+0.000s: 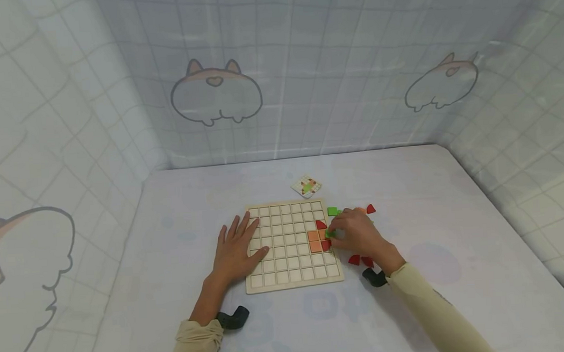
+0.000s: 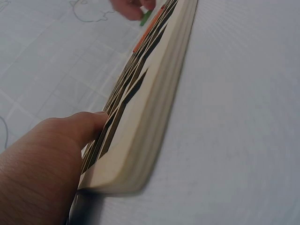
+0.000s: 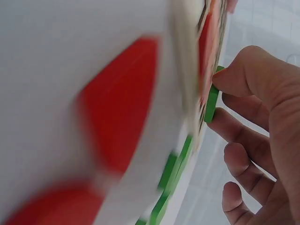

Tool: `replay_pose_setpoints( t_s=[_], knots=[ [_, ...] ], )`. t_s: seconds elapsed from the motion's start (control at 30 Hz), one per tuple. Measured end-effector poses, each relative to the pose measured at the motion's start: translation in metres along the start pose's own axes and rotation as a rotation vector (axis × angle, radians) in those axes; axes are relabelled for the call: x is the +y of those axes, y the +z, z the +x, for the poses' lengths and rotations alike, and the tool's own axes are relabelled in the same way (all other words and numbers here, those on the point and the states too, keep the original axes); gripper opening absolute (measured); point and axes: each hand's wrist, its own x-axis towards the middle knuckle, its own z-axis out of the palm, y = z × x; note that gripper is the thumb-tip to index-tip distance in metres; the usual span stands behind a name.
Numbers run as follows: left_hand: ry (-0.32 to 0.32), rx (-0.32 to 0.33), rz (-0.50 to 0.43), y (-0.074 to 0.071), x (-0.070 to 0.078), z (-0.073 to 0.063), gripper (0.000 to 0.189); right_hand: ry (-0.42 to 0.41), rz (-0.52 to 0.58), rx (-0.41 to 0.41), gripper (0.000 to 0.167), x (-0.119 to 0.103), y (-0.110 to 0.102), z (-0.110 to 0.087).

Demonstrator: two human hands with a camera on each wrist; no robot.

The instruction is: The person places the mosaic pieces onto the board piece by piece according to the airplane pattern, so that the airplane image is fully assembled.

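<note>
A wooden grid board point(image 1: 287, 262) with square cells lies flat on the table. My left hand point(image 1: 235, 251) rests spread on its left edge, thumb over the cells. At the right side of the board, my right hand point(image 1: 358, 236) pinches a green tile point(image 3: 213, 96) between thumb and fingers, close over the cells. Beside that tile, orange square tiles point(image 1: 314, 241) and red quarter-round tiles point(image 1: 321, 225) sit in the grid. In the left wrist view the left thumb point(image 2: 93, 123) presses on the board's rim.
Several loose red pieces point(image 1: 354, 260) and green squares point(image 1: 332, 211) lie right of the board, some partly hidden by the right hand. A small pattern card point(image 1: 306, 186) lies beyond the far edge. Fabric walls point(image 1: 325, 87) with drawings surround the table point(image 1: 201, 197).
</note>
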Motion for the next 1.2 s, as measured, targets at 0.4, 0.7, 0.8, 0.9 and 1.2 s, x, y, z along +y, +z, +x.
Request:
replay_pose_setpoints(
  t_s=[0.4, 0.7, 0.8, 0.9, 1.2],
  knots=[
    [0.028, 0.019, -0.014, 0.001, -0.002, 0.001, 0.078, -0.186, 0.075, -0.021, 0.01, -0.028, 0.022, 0.034],
    [0.017, 0.009, -0.013, -0.002, -0.002, 0.001, 0.078, -0.171, 0.028, -0.091, 0.008, -0.035, 0.025, 0.04],
    [0.017, 0.006, -0.008, -0.003, -0.002, 0.001, 0.079, -0.156, 0.048, -0.104, 0.011, -0.035, 0.024, 0.039],
    [0.014, 0.004, -0.003, -0.003, -0.003, 0.001, 0.079, -0.148, 0.069, -0.1, 0.013, -0.034, 0.023, 0.039],
    [0.012, -0.003, -0.006, -0.003, -0.002, 0.001, 0.078, -0.091, 0.112, -0.115, 0.009, -0.029, 0.019, 0.032]
  ],
)
